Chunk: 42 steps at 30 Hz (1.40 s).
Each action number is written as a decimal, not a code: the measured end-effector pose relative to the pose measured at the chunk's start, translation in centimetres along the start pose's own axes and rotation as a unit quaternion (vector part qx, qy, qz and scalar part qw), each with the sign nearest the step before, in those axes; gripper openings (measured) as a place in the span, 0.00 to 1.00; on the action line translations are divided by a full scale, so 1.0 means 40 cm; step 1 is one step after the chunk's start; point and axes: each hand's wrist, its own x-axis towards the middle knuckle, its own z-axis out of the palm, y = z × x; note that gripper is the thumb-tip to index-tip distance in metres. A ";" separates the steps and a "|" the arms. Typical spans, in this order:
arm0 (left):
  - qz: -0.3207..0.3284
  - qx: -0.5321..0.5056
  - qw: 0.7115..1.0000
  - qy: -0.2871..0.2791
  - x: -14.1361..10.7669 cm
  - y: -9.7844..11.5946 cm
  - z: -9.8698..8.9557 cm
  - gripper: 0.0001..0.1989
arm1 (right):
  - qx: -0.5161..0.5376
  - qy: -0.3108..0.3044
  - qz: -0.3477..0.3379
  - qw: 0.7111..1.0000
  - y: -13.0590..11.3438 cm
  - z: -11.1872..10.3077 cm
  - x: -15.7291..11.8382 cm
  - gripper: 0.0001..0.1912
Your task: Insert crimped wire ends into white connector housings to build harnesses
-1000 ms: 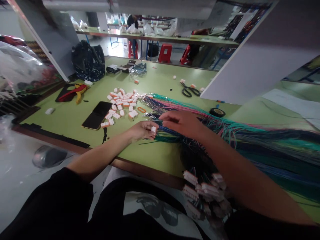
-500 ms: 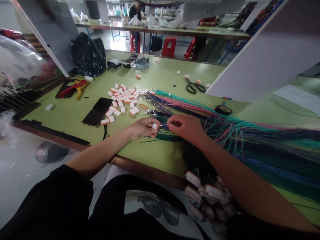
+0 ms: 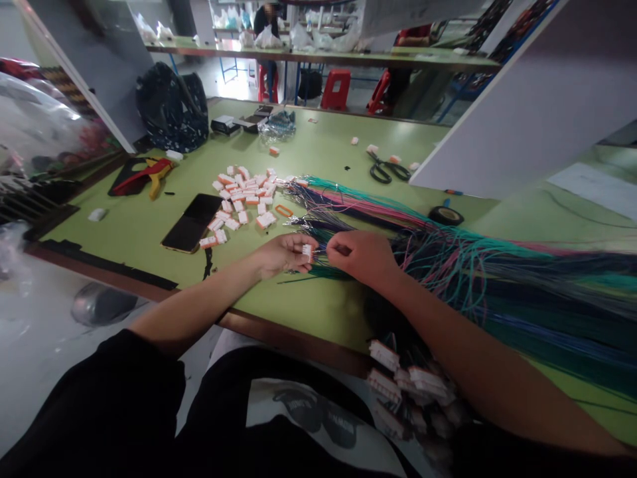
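My left hand (image 3: 284, 257) pinches a white-and-orange block (image 3: 308, 252) in front of me. My right hand (image 3: 367, 257) pinches a thin wire (image 3: 321, 251) just beside it. The block looks light and hard, best held by its sides; the wire seems bendy, best near its tip.

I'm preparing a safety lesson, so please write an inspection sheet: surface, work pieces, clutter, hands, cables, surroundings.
Surface: green tabletop, black strip on its near edge.
Work pieces: white-and-orange connector, held; loose connector pile.
Clutter: phone, scissors, tape roll, red-and-yellow tool.
Hands: left hand holds the connector; right hand close by, grip unclear.
Cables: multicoloured wires spread over the tabletop's right side.
Surroundings: red stools and a person beyond.
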 end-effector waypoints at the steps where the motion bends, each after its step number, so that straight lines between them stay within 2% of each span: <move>1: 0.000 0.000 1.000 -0.001 0.001 -0.001 -0.001 0.16 | -0.004 -0.002 0.003 1.000 -0.001 0.000 -0.001 0.09; 10: 0.002 -0.011 1.000 0.003 -0.003 0.003 0.006 0.17 | 0.054 -0.021 0.017 0.998 -0.009 0.008 -0.004 0.08; 28: -0.011 -0.010 1.000 0.011 -0.012 0.015 0.014 0.17 | 0.142 -0.003 -0.008 0.990 -0.005 0.024 -0.005 0.07; 42: -0.003 0.019 1.000 0.013 -0.015 0.020 0.023 0.16 | 0.156 -0.013 -0.009 0.988 -0.007 0.043 -0.004 0.07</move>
